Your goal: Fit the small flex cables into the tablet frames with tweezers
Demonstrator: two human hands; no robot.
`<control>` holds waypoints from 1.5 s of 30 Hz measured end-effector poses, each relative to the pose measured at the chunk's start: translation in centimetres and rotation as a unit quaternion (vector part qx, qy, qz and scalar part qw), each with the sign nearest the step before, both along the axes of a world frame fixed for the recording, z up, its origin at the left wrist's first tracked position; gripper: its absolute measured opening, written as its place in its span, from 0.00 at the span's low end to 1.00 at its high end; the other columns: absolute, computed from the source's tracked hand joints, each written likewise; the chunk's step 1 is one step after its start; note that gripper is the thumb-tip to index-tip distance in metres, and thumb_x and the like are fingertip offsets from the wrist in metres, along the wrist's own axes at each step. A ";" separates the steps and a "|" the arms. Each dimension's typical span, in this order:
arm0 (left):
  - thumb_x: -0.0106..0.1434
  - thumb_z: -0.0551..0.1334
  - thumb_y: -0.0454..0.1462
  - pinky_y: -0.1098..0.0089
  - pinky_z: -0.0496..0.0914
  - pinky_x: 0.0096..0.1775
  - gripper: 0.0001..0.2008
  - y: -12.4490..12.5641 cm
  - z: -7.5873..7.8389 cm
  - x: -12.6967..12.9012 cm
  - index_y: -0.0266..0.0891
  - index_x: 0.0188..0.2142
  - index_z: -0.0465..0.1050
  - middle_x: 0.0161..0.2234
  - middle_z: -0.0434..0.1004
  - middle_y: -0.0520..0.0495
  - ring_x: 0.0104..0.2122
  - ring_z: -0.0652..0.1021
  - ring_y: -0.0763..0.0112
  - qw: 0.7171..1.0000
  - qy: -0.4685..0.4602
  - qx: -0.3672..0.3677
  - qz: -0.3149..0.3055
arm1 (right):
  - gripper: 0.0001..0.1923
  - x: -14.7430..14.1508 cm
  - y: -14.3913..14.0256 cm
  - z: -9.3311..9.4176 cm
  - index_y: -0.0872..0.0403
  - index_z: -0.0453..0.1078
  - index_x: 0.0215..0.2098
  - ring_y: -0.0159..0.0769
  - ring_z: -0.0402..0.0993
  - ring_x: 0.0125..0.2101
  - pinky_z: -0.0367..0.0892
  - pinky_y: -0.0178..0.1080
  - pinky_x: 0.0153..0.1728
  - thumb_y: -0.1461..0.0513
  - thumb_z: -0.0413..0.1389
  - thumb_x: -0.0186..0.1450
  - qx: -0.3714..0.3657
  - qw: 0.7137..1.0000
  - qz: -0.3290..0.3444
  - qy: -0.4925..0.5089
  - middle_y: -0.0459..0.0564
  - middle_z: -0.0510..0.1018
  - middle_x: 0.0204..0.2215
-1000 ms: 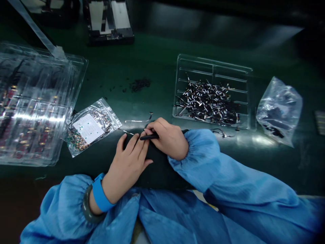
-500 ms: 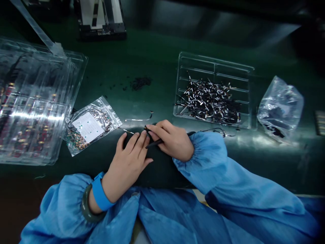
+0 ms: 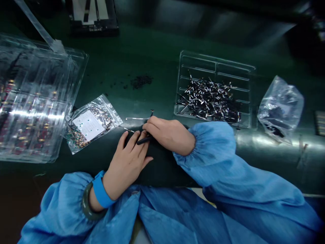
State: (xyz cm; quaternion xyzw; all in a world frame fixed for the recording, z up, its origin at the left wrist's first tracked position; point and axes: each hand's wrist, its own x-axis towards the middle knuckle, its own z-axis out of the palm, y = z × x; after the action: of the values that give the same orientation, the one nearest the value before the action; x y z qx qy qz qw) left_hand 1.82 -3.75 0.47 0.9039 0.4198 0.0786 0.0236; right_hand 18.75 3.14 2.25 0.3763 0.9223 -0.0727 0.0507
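Observation:
My left hand (image 3: 130, 161) lies flat with its fingers spread and its fingertips over one end of a thin flex cable (image 3: 129, 130), whose pale strip shows beyond them. Close against those fingertips, my right hand (image 3: 169, 134) is curled and closed around black tweezers (image 3: 144, 140), one end jutting out to the left across my left fingers. Whatever the right fingertips pinch is hidden behind the hand. Just above the hands lies a second flex cable (image 3: 138, 118) with a small dark connector, partly covered by my right fingers.
At right, a clear tray (image 3: 198, 64) holds a heap of flex cables, with a plastic bag (image 3: 281, 105) beyond. Left are a zip bag (image 3: 109, 105) of small parts and stacked clear trays (image 3: 76, 64). Small black bits (image 3: 141, 81) and a dark device (image 3: 93, 28) lie farther back.
My right hand has turned over and moved slightly left, so the tweezers now cross my left fingers. My left hand stays nearly in place.

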 end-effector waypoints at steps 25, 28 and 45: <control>0.69 0.51 0.40 0.49 0.63 0.54 0.23 0.1 -0.2 0.1 0.26 0.57 0.65 0.55 0.70 0.38 0.54 0.69 0.53 1.000 0.007 0.008 0.000 | 0.08 0.4 -1.2 -2.9 0.54 0.70 0.35 0.32 0.73 0.35 0.64 0.32 0.30 0.61 0.50 0.68 0.014 0.955 -0.165 0.246 0.48 0.76 0.34; 0.69 0.51 0.41 0.49 0.63 0.54 0.23 0.1 -0.2 0.1 0.27 0.57 0.65 0.55 0.70 0.38 0.54 0.69 0.53 1.000 0.012 0.008 -0.001 | 0.09 0.8 -0.7 -2.8 0.55 0.71 0.37 0.33 0.74 0.35 0.65 0.32 0.31 0.62 0.50 0.68 0.018 0.965 -0.120 0.230 0.49 0.76 0.34; 0.68 0.53 0.40 0.52 0.61 0.58 0.23 0.2 0.2 -0.6 0.29 0.58 0.62 0.59 0.66 0.38 0.58 0.67 0.57 0.999 -0.004 -0.034 -0.014 | 0.18 2.1 -1.9 -1.3 0.65 0.67 0.52 0.34 0.66 0.27 0.54 0.38 0.22 0.66 0.46 0.68 0.167 0.981 0.094 0.040 0.52 0.75 0.28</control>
State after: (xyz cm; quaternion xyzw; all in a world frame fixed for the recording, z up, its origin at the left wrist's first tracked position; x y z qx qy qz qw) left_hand 1.24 -3.57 0.69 0.9081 0.4092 0.0682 0.0569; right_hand 20.87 1.23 0.93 0.2874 0.9541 0.0724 -0.0435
